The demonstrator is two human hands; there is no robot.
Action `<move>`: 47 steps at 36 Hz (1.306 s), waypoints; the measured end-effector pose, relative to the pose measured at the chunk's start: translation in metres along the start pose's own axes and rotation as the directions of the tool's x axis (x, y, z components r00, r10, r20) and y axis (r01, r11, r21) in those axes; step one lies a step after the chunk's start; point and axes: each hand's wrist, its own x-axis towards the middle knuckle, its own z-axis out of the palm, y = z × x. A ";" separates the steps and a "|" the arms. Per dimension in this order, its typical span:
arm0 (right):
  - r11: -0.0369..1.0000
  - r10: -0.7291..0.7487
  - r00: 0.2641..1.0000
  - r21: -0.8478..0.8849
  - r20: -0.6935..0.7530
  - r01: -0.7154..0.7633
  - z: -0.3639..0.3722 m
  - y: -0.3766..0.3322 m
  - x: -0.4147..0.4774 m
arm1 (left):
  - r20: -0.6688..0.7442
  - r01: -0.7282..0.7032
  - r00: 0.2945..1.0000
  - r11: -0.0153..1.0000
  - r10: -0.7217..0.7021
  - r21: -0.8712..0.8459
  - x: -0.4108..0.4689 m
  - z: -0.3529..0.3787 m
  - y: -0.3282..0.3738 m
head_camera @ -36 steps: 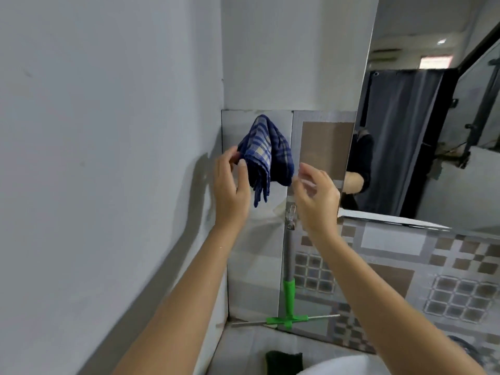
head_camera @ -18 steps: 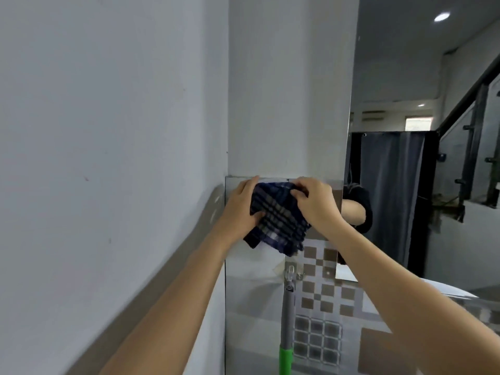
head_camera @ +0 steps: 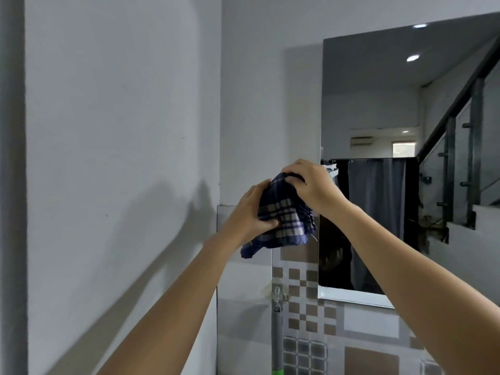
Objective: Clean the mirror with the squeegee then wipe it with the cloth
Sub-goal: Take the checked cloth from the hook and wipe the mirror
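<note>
A blue checked cloth (head_camera: pixel 284 223) is bunched between both hands in front of the wall, just left of the mirror's left edge. My left hand (head_camera: pixel 250 212) grips its left side from below. My right hand (head_camera: pixel 311 185) clutches its top. The mirror (head_camera: pixel 392 104) hangs on the right wall and reflects a stair rail and a dark curtain. Below the hands the squeegee (head_camera: pixel 277 336) hangs upright from a wall hook, showing a grey handle and a green lower part cut off by the frame's bottom edge.
A plain white wall fills the left. Patterned brown and grey tiles (head_camera: pixel 311 315) cover the wall under the mirror. A grey pipe (head_camera: pixel 12 185) runs down the far left edge.
My right hand has joined the left on the cloth, and both have bunched it and raised it toward the mirror. The view has tilted up, so the mirror's top shows.
</note>
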 end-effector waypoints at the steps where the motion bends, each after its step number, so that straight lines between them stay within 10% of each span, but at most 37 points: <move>1: 1.000 0.004 1.000 0.020 -0.019 -0.004 -0.006 -0.002 0.000 | -0.009 -0.012 1.000 1.000 0.012 -0.013 -0.001 -0.001 0.006; 8: 0.999 0.020 0.995 0.037 -0.101 -0.016 -0.036 -0.004 -0.024 | -0.022 -0.034 0.999 0.984 0.031 -0.174 -0.023 0.003 0.051; 23: 0.978 0.189 0.977 0.075 0.096 -0.197 -0.068 0.037 -0.112 | 0.518 0.208 0.855 0.909 0.010 -0.361 -0.067 0.053 0.112; 31: 0.967 0.241 0.955 -0.034 -0.175 -0.251 -0.065 0.053 -0.200 | 0.422 0.327 0.904 0.745 -0.068 -0.582 -0.082 0.086 0.115; 43: 0.795 0.585 0.811 0.196 0.009 -0.575 -0.049 0.046 -0.269 | 0.275 0.351 0.931 0.391 -0.239 -0.851 -0.094 0.140 0.131; 47: 0.639 0.620 0.782 0.539 0.062 -0.549 -0.049 0.057 -0.269 | 0.344 0.393 0.918 0.359 -0.196 -0.847 -0.095 0.147 0.133</move>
